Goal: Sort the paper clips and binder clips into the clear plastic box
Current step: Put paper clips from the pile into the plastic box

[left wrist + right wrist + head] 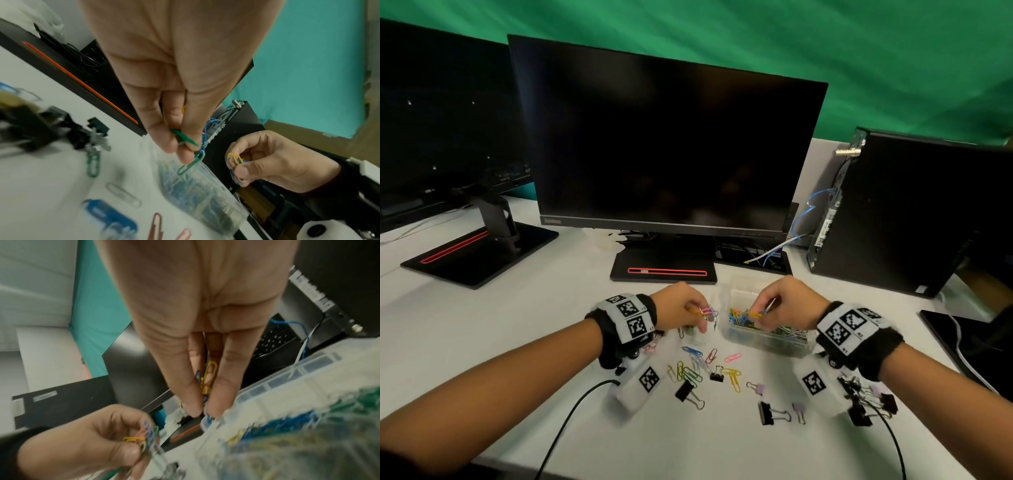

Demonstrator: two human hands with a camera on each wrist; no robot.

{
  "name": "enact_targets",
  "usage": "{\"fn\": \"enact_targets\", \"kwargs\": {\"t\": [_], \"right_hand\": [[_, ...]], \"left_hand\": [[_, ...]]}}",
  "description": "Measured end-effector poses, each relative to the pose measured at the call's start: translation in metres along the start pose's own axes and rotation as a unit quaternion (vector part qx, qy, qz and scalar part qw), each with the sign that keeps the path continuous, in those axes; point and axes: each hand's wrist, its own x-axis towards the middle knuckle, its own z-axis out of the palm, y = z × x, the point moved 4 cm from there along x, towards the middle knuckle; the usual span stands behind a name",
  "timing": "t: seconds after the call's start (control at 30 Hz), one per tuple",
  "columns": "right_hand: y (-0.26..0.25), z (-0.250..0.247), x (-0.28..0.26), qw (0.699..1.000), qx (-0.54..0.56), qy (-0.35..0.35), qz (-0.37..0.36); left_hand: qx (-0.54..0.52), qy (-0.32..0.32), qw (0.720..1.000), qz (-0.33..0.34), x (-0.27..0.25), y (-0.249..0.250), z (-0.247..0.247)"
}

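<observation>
The clear plastic box (763, 337) sits on the white desk (517, 325) in front of the black monitor (664, 144), one compartment already heaped with coloured wire paper clips. The right hand (787, 305) hovers over that heap, pinching a small bunch of yellow and blue clips (207, 379) between thumb and fingertips. The left hand (681, 308), just left of the box, pinches its own mixed bunch (707, 313), a green clip dangling loose. To do this well, each hand should lower close over the clip compartment before releasing, so nothing bounces out. More paper clips (690, 371) and black binder clips (770, 413) lie scattered nearer the person.
</observation>
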Motion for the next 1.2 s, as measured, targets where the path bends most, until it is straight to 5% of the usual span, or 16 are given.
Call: {"fn": "enact_targets", "kwargs": {"t": [0.17,0.33,0.5,0.83,1.07,1.2], "right_hand": [[0.026,-0.025,0.009,0.997,0.041,0.059,0.029],[0.046,-0.011,0.013,0.995,0.057,0.001,0.080],[0.044,-0.009,0.009,0.993,-0.112,0.000,0.037],[0.038,0.020,0.008,0.970,-0.229,-0.086,0.013],[0.019,0.018,0.008,0.969,-0.244,-0.046,0.007],[0.003,0.019,0.000,0.974,-0.224,-0.013,-0.023]], "left_hand": [[-0.064,0.011,0.997,0.029,0.030,0.025,0.004],[-0.103,0.022,0.994,0.031,0.061,0.040,0.020],[-0.010,0.019,0.999,0.026,0.074,0.039,0.031],[0.042,0.021,0.994,0.099,0.033,0.041,0.009],[0.184,-0.120,0.975,0.029,-0.007,0.028,0.034],[0.227,-0.131,0.965,0.028,-0.014,0.028,0.051]]}}
